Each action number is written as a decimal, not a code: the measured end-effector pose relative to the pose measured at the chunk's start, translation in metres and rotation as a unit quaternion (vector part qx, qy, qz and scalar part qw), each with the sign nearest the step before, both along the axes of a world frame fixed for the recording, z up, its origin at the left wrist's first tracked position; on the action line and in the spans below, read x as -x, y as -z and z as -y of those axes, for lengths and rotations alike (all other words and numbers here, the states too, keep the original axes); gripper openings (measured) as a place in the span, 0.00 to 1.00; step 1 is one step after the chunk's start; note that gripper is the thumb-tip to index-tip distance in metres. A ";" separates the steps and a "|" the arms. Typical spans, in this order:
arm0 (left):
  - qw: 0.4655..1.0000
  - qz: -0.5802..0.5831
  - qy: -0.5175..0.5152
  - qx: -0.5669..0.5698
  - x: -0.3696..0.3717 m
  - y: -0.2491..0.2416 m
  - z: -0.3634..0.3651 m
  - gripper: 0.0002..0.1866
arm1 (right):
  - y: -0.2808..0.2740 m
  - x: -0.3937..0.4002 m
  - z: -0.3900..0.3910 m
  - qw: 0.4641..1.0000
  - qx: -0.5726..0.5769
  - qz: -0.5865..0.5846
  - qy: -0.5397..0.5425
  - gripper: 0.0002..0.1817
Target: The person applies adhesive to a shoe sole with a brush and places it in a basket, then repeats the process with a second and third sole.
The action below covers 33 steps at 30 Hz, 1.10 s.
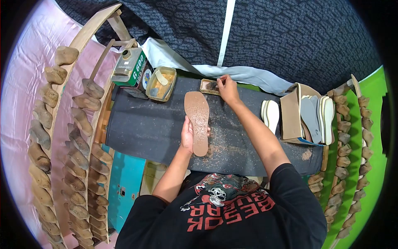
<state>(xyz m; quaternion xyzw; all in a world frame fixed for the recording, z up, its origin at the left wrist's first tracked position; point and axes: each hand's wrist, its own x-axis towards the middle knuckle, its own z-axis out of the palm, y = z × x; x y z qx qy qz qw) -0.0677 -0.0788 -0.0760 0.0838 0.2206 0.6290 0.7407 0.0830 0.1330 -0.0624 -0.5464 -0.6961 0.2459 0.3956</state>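
Note:
My left hand (187,135) is wrapped round a brown shoe sole (196,112) and holds it above the dark table. The sole's speckled, slightly shiny face points up, with the broad end away from me. My right hand (227,88) is at the right end of a small rectangular tray (204,91) near the table's far edge. Its fingers are pinched together by something dark at the tray, too small and covered to name.
A G 600 can (130,68) and a yellowish tub (170,96) stand at back left. White soles (270,115) lie beside a cardboard box (290,118) of soles on the right. Crumbs litter the table (141,133); racks of wooden shoe lasts (76,143) flank both sides.

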 end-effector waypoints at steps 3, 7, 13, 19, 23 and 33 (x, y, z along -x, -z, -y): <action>1.000 0.008 -0.021 -0.004 0.003 -0.006 0.001 0.31 | -0.023 -0.007 0.002 0.999 0.005 0.042 0.003 0.10; 0.997 0.049 -0.009 -0.055 0.006 0.004 -0.006 0.31 | -0.036 -0.019 -0.004 0.992 -0.069 0.106 -0.016 0.08; 0.999 0.027 0.011 -0.026 0.001 -0.011 -0.012 0.30 | -0.032 -0.019 -0.001 0.987 -0.072 0.135 -0.052 0.09; 0.999 0.036 0.019 -0.017 -0.003 -0.016 -0.017 0.29 | -0.032 -0.023 0.008 0.990 -0.049 0.118 -0.057 0.13; 0.998 0.039 0.031 -0.032 -0.004 -0.024 -0.024 0.29 | -0.047 -0.039 0.018 0.997 -0.037 0.063 -0.015 0.14; 0.994 -0.048 0.068 -0.074 -0.026 -0.038 -0.063 0.30 | -0.135 -0.090 0.124 0.950 0.004 -0.312 0.025 0.11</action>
